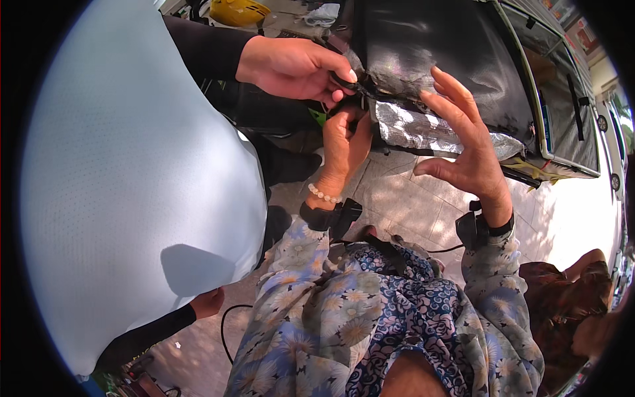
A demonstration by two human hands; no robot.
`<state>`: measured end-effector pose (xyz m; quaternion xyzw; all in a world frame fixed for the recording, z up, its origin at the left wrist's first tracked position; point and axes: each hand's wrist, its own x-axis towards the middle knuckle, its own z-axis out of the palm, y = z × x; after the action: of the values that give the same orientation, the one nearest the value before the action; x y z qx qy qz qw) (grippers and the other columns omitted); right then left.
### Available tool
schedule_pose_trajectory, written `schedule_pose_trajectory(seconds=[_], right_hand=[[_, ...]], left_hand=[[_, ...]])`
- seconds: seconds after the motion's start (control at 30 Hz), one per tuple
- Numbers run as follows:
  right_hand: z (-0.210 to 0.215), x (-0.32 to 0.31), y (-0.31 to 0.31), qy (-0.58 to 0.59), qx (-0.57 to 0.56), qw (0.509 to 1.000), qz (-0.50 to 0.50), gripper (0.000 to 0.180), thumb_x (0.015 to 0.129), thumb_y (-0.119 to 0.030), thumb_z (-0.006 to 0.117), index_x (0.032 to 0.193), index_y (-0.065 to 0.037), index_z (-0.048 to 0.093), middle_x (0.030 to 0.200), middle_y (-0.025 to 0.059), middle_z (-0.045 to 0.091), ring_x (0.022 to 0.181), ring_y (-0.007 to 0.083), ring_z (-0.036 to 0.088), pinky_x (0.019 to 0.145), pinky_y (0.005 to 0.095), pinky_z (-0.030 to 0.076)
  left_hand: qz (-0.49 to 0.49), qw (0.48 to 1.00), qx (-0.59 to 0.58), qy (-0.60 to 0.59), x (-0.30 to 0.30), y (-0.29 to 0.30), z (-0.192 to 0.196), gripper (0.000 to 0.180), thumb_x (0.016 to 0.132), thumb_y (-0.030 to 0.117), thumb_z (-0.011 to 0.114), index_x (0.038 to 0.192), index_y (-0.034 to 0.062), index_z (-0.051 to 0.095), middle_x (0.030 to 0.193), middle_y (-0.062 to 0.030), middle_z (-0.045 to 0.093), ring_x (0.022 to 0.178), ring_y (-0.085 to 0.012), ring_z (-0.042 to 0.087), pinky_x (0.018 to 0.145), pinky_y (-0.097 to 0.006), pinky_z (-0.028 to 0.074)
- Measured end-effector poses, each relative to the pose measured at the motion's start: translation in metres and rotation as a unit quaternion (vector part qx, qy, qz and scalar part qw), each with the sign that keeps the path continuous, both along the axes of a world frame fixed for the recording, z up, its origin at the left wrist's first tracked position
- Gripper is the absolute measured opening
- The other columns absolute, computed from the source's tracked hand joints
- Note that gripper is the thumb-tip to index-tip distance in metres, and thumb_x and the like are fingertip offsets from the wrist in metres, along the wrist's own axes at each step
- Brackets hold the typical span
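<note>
My left hand (345,147), with a beaded bracelet (324,194) at the wrist, reaches to the near-left corner of a black sheet cover (430,46). Its fingers curl in at the corner, and what they hold is hidden. Over the cover's silver folded edge (413,126) hovers my right hand (466,132), open, with the fingers spread and nothing in them. Another person's hand (291,69), in a black sleeve, comes from the left and pinches a dark strip (347,83) at the same corner, just above my left hand.
A person in a pale blue top (145,172) stands close on my left. The cover lies over a framed box with clear side panels (569,99). A yellow helmet (238,11) is at the far left. Another person (562,311) is at the lower right, and paving (403,192) lies below.
</note>
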<state>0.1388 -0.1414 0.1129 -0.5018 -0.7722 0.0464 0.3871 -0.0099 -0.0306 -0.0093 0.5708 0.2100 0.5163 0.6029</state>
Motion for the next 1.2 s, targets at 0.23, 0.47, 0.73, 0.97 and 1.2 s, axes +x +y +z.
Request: schedule_pose_trajectory(seconds=[0.23,0.47,0.73,0.97,1.2], right_hand=[[-0.051,0.012,-0.017,-0.223,0.058,0.925,-0.303,0.080,0.053,0.001,0.070,0.127,-0.016,0.045,0.137,0.0106,0.036,0.129,0.0306,0.030,0.106,0.0451,0.019],[-0.033,-0.048,0.012,-0.199,0.054,0.940,-0.272,0.067,0.052,-0.007,0.069,0.117,-0.009,0.050,0.117,0.0095,0.051,0.115,0.0277,0.044,0.103,0.0458,0.022],[-0.031,-0.033,0.048,-0.205,0.188,0.927,-0.251,0.048,0.056,-0.009,0.070,0.102,-0.007,0.056,0.093,0.0089,0.058,0.088,0.0278,0.056,0.078,0.0369,0.044],[-0.014,-0.023,0.051,-0.219,0.145,0.932,-0.249,0.047,0.061,-0.022,0.074,0.102,-0.008,0.056,0.083,0.0080,0.060,0.075,0.0277,0.060,0.063,0.0360,0.047],[-0.021,-0.012,0.058,-0.257,0.057,0.935,-0.238,0.041,0.067,-0.029,0.071,0.100,-0.011,0.057,0.076,0.0094,0.062,0.071,0.0289,0.061,0.059,0.0380,0.048]], left_hand=[[-0.092,0.990,0.013,0.110,-0.026,-0.015,0.022,0.012,0.083,0.001,0.053,0.095,-0.0001,0.053,0.074,-0.0061,0.059,0.064,-0.0091,0.052,0.059,-0.025,0.042],[-0.110,0.986,0.033,0.120,-0.030,-0.020,0.022,0.021,0.087,0.003,0.049,0.108,0.0015,0.051,0.068,-0.0007,0.052,0.058,-0.0054,0.047,0.052,-0.020,0.039],[-0.027,0.986,0.133,0.096,-0.031,-0.041,0.029,0.043,0.085,-0.002,0.041,0.127,0.0005,0.042,0.069,-0.0043,0.051,0.060,-0.0095,0.044,0.057,-0.024,0.040],[0.021,0.977,0.204,0.066,-0.018,-0.040,0.022,0.046,0.086,-0.001,0.039,0.131,0.0026,0.038,0.075,-0.0073,0.054,0.060,-0.0114,0.047,0.059,-0.025,0.042],[-0.347,0.798,-0.400,-0.287,-0.030,-0.052,0.036,0.040,0.093,0.009,0.036,0.133,0.0132,0.038,0.071,0.0022,0.039,0.044,-0.0020,0.028,0.039,-0.016,0.025]])
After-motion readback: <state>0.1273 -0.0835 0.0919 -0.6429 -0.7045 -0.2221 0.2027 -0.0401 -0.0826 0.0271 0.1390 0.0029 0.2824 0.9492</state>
